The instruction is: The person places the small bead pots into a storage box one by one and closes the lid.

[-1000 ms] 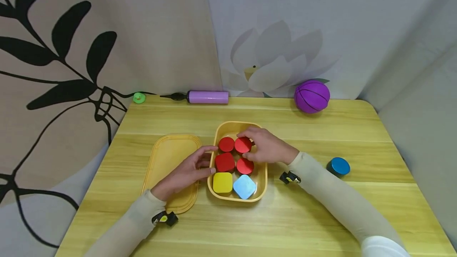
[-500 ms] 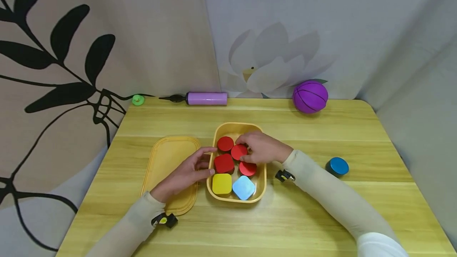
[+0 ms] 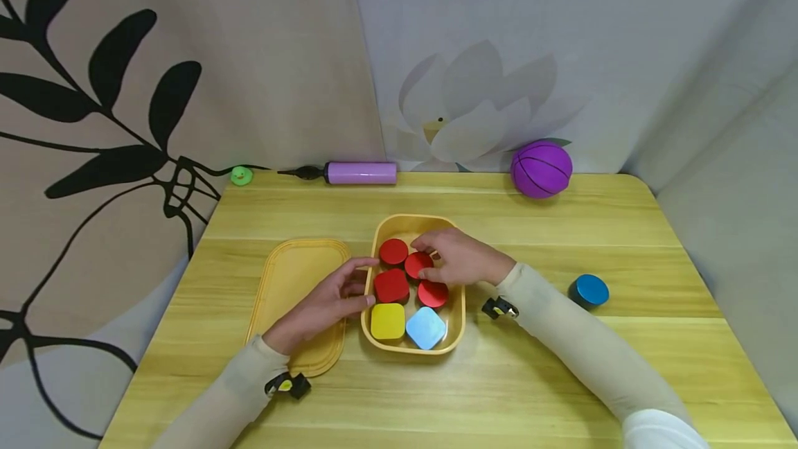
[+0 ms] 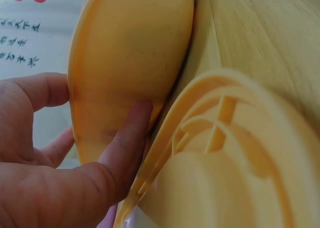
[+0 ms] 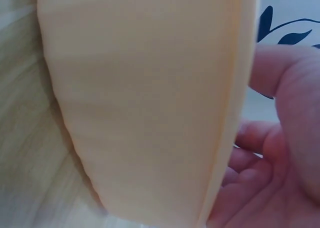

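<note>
A yellow-orange plastic box (image 3: 460, 324) holds several red round blocks, among them one red round block (image 3: 394, 252) at the far left. A red rounded square block (image 3: 391, 286), a yellow square block (image 3: 388, 322) and a light blue square block (image 3: 426, 328) lie in it too. My right hand (image 3: 458, 256) reaches over the right rim, thumb and fingers around a red round block (image 3: 417, 265). Its fingertips are hidden behind the box wall in the right wrist view. With extended fingers, my left hand (image 3: 324, 302) touches the box's left side; thumb on the outer wall.
The box's lid (image 3: 305, 255) lies at its left, partly under the left forearm. A blue round block (image 3: 589, 291) stands to the right. Along the back are a purple ball (image 3: 542, 169), a purple hand pump (image 3: 360, 172) and a small green duck (image 3: 241, 174).
My right hand has shifted slightly left, and the red round block at its fingers has moved left and toward me. The red round block in front moved slightly right. My left hand stays put.
</note>
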Motion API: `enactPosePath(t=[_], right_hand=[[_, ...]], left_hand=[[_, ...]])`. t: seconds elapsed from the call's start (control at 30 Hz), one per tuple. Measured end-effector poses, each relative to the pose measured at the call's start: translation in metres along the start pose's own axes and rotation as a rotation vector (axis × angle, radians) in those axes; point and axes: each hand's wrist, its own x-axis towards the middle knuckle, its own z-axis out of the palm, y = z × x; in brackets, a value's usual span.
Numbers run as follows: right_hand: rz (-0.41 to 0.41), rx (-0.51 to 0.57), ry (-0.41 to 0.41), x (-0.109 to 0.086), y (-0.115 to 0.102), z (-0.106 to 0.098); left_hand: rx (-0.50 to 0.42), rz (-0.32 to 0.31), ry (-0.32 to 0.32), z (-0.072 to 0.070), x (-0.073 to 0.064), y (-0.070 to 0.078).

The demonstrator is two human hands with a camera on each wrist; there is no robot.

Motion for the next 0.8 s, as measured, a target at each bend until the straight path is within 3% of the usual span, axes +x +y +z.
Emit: enactPosePath(t=[0.4, 0.8], right_hand=[[-0.073, 0.053, 0.187, -0.019, 0.004, -0.011], [-0.087, 0.216, 0.429, -0.060, 0.020, -0.029]], left_hand=[[-0.001, -0.006, 0.002, 0.000, 0.000, 0.000], [0.012, 0.004, 0.004, 0.000, -0.001, 0.001]])
